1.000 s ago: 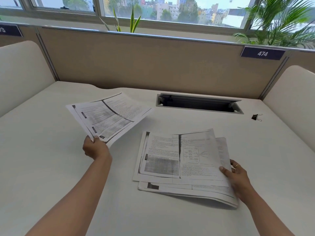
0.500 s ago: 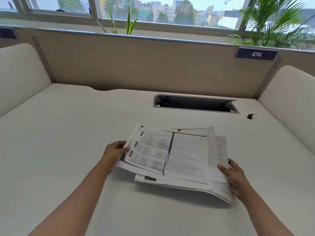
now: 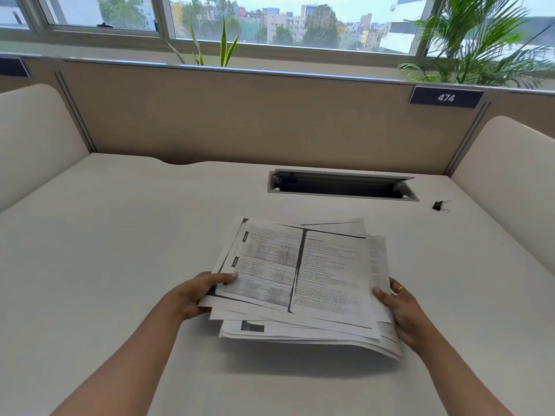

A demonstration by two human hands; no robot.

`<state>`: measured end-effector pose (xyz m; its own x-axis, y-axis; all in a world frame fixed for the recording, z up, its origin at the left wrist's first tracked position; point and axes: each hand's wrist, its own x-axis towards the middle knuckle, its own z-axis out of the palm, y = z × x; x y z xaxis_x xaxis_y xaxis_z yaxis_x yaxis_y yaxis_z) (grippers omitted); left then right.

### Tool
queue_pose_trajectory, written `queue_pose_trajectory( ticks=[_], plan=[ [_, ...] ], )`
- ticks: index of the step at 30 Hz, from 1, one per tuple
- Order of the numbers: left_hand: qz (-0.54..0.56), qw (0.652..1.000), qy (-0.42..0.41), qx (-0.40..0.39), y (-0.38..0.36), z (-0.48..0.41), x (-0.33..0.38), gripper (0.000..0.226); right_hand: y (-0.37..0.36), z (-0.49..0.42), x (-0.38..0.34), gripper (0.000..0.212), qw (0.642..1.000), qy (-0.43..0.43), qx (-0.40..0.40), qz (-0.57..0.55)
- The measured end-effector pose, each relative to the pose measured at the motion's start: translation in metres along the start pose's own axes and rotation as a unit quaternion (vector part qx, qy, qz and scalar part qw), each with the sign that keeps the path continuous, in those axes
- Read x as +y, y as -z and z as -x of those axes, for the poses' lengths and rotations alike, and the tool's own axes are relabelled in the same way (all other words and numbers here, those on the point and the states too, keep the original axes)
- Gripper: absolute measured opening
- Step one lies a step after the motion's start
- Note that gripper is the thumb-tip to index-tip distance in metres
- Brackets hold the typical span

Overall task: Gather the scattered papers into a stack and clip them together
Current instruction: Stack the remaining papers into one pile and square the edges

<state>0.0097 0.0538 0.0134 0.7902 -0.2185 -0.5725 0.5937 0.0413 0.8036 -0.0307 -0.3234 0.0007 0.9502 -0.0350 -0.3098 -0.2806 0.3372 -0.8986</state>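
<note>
A loose pile of printed papers (image 3: 324, 274) is lifted a little off the white desk (image 3: 120, 250), its sheets fanned and uneven at the edges. My left hand (image 3: 195, 292) grips the pile's left edge, thumb on the top sheet. My right hand (image 3: 405, 313) grips the right edge, thumb on top, a ring on one finger. A small black binder clip (image 3: 441, 205) lies alone on the desk at the far right, well away from both hands.
An open cable slot (image 3: 342, 187) is cut into the desk behind the papers. A tan partition (image 3: 240, 121) with a "474" label closes the back, and padded cream panels stand at both sides.
My left hand carried its sheets from the left onto the pile held by my right hand. Both hands now hold the joined pile, lifted closer to me.
</note>
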Motion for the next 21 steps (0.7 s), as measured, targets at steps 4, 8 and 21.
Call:
queue_pose_trajectory(
  ticks=[4,8,21],
  plan=[
    [0.031,0.999,-0.011,-0.014,-0.008,0.002,-0.004,0.044,-0.010,0.002,-0.003,0.045,1.000,0.007,-0.024,0.003],
    [0.019,0.998,-0.060,0.002,-0.011,0.003,-0.007,0.048,-0.014,0.004,-0.005,0.068,0.999,0.009,-0.006,0.049],
    [0.003,0.968,-0.252,0.011,-0.028,0.011,0.031,0.077,-0.031,0.004,-0.037,0.034,0.985,0.156,0.011,0.069]
  ],
)
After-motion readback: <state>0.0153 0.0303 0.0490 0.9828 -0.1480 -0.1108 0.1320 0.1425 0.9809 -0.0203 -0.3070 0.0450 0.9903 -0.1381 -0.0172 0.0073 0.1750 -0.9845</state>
